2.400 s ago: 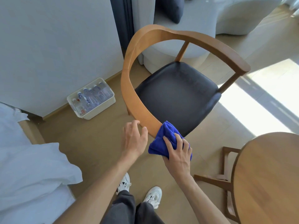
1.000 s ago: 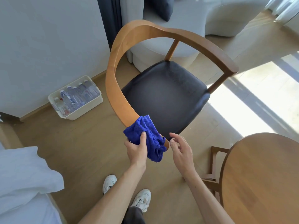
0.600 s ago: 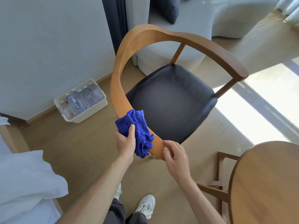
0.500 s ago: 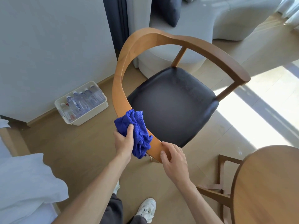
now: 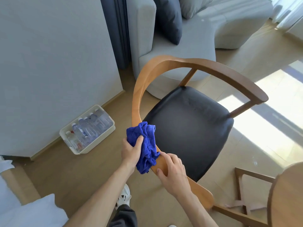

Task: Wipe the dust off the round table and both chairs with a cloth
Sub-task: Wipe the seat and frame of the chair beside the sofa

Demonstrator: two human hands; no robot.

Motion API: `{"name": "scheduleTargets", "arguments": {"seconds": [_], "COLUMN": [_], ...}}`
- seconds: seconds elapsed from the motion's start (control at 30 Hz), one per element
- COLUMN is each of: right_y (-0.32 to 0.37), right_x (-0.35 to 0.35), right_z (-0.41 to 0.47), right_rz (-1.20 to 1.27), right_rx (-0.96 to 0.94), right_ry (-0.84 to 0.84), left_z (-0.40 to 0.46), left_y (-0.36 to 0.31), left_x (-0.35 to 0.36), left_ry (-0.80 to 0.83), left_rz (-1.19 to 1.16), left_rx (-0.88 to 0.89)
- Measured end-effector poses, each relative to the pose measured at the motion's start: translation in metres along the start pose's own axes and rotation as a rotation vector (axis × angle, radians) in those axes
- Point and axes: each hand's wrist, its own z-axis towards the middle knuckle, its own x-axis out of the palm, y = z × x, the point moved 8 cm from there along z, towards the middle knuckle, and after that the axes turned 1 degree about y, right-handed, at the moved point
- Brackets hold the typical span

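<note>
Where the curved wooden armrest (image 5: pixel 136 102) of the armchair (image 5: pixel 188 122) bends toward the camera, bunched blue microfibre cloth (image 5: pixel 145 145) draped over the rail, gripped by left hand (image 5: pixel 132 152), thumb pressed into the folds. Just beside the cloth, right hand (image 5: pixel 172 173) wrapped round the same rail, fingers curled over its inner edge. Inside the rail's arc, black padded seat (image 5: pixel 190 128). Right of the armchair, at the picture's edge, round wooden table (image 5: pixel 288 197). Left of the armchair, by the wall, white bin of water bottles (image 5: pixel 87 129) on the floor. Behind the armchair, grey sofa (image 5: pixel 196 38) with dark cushion (image 5: pixel 168 18).
</note>
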Motion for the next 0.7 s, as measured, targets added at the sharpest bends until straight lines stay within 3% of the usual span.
{"name": "scheduleTargets", "arguments": {"seconds": [0.3,0.7], "right_y": [0.03,0.033], "right_x": [0.008,0.004], "right_z": [0.04,0.045], "right_rz": [0.071,0.177], "right_rx": [0.123,0.143], "right_ry": [-0.022,-0.081], "left_z": [0.015,0.014], "left_y": [-0.011,-0.021], "left_x": [-0.007,-0.012], "left_ry": [0.055,-0.037], "left_rz": [0.061,0.218], "left_rx": [0.007,0.08]}}
